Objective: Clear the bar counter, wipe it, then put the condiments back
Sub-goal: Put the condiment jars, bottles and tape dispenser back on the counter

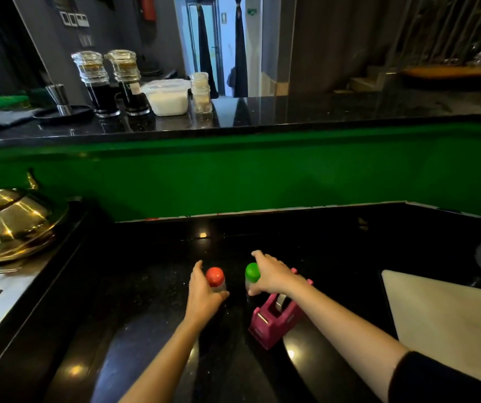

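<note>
From the head camera we see both our hands down on the lower black worktop [146,301], each on a small bottle. Our left hand [204,295] has its fingers and thumb curled round the red-capped bottle [215,276], just under the cap. Our right hand [271,274] arches over the green-capped bottle [252,271], fingers curved past the cap and thumb pinching its side. Both bottles stand upright, near each other, with a pink tape dispenser [274,318] just beside our right wrist.

Up on the bar counter [320,109], two dark sauce bottles [99,88], a white tub [168,97] and a small jar [201,93] stand grouped at the left end. We judge the job to be midway. These two bottles are off the bar, but we cannot tell whether we are setting them down or fetching them back. We also cannot tell whether the bar has been wiped. Either way, condiments remain to be moved.
</note>
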